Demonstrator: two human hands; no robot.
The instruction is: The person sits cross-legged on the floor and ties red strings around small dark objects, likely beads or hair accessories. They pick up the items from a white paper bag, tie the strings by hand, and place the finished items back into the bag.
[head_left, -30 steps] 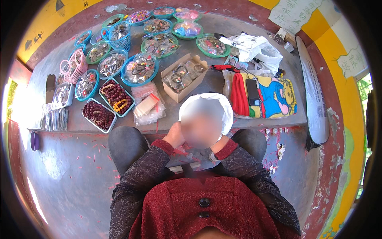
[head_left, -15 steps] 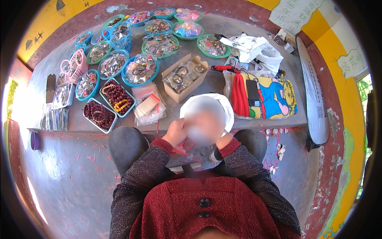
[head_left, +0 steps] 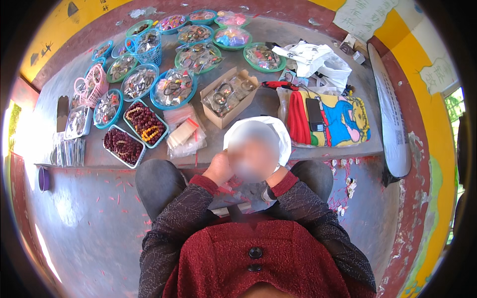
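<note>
Two hands meet at frame centre over a white bowl-like dish (head_left: pixel 278 130) w/ a blurred patch across it. Your left hand (head_left: pixel 218 168) sits at the dish's 8 o'clock edge, fingers curled in against it; can't tell what, if anything, they pinch. Your right hand is hidden under the blur, only the red cuff (head_left: pixel 284 183) shows at 5 o'clock, so its finger state can't be told.

The dish lies at the near edge of a grey concrete ledge (head_left: pixel 248 107). At 11 o'clock of the dish: an open cardboard box (head_left: pixel 228 97) w/ bangles, just beside it clear plastic packets (head_left: pixel 185 133). Further out at 10 o'clock, two teal trays of dark red beads (head_left: pixel 133 133). At 12 o'clock, rows of teal and green round baskets (head_left: pixel 198 52) holding bagged jewellery; a pink basket (head_left: pixel 92 85) near the 10 o'clock rim. At 2–3 o'clock, a colourful cartoon cloth (head_left: pixel 343 121) w/ a dark phone (head_left: pixel 314 114) on it, white plastic bags (head_left: pixel 318 62) beyond.

Below the ledge, grey floor (head_left: pixel 84 218) scattered w/ red bits. Yellow wall w/ maroon base curves round the rim.
</note>
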